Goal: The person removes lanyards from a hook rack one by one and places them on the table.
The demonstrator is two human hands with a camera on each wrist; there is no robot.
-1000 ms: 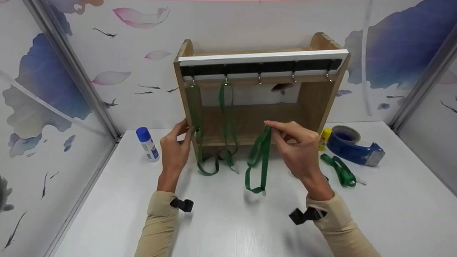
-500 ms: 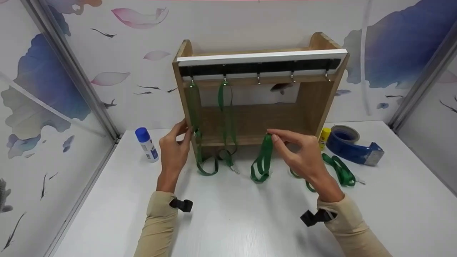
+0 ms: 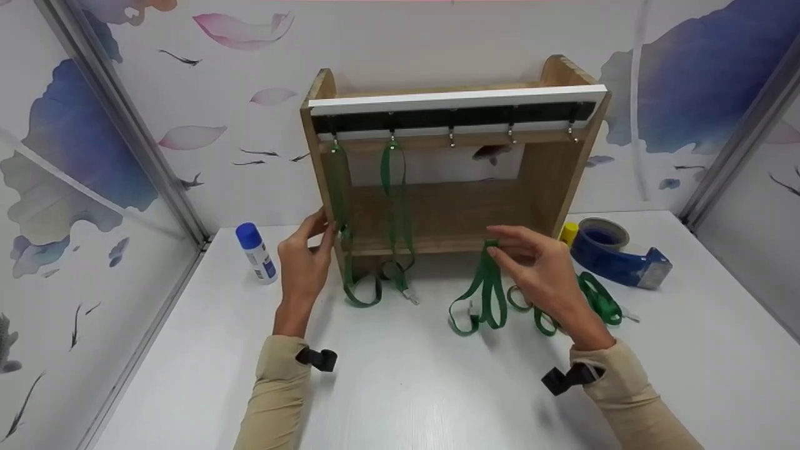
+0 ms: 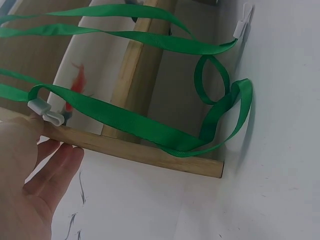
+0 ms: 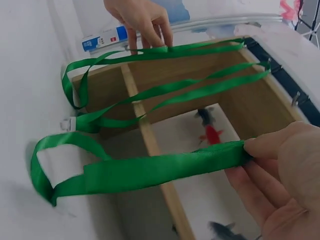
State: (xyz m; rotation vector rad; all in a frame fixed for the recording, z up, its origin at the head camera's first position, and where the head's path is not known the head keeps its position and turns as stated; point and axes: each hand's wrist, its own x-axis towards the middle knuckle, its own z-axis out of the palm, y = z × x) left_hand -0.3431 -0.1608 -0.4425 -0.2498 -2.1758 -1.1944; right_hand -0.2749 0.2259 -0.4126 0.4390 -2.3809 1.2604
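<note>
My right hand (image 3: 544,275) pinches a green lanyard (image 3: 489,281) between thumb and fingertips. Its loops hang down in front of the shelf, close to the table. In the right wrist view the pinched lanyard (image 5: 150,172) stretches left from the fingertips. My left hand (image 3: 304,259) grips the left side panel of a wooden shelf (image 3: 437,245); in the left wrist view its fingers (image 4: 57,167) lie along the panel's outer face. Two more green lanyards (image 3: 338,187) hang from the left two hooks of a black strip (image 3: 481,117) across the shelf's top. Three hooks to the right hold nothing.
Right of the shelf lie another bundled green lanyard (image 3: 601,300), a blue tape dispenser (image 3: 619,264) with a tape roll, and a yellow-capped stick (image 3: 569,233). Some green loops (image 3: 545,322) show beside the right hand. A blue-capped glue stick (image 3: 257,253) stands at left.
My right hand has moved down and to the right with the pinched lanyard, whose loops have spread apart. The left hand stays on the side panel.
</note>
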